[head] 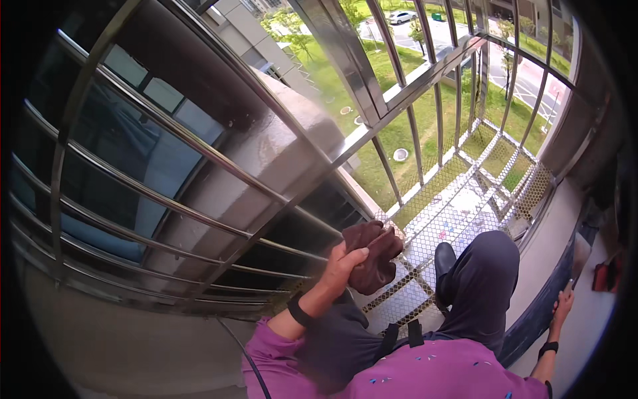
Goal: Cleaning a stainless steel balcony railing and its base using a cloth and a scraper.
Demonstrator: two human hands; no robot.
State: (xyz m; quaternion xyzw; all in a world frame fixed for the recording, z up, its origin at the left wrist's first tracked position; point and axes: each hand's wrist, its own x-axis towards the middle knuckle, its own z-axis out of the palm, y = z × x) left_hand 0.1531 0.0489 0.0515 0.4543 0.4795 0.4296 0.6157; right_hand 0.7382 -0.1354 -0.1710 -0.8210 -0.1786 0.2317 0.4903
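My left hand [344, 264] holds a bunched dark brown cloth [374, 257], thumb on top, in front of the metal bars at the picture's middle. Far to the right, my right hand [563, 301] grips the handle of a flat, blade-like tool [580, 254]; its exact kind cannot be told. That tool points away from me over a dark, streaked strip [541, 287] beside the pale ledge. My bent knee and a dark shoe show between the hands, above a metal mesh floor [413, 294].
Shiny metal bars [189, 154] run along the left, with a glazed window and blue fabric behind them. More upright bars [438, 124] stand ahead. Through the mesh, ground far below shows. A red object [605, 277] lies at the far right. A black cable [244, 354] hangs by my left arm.
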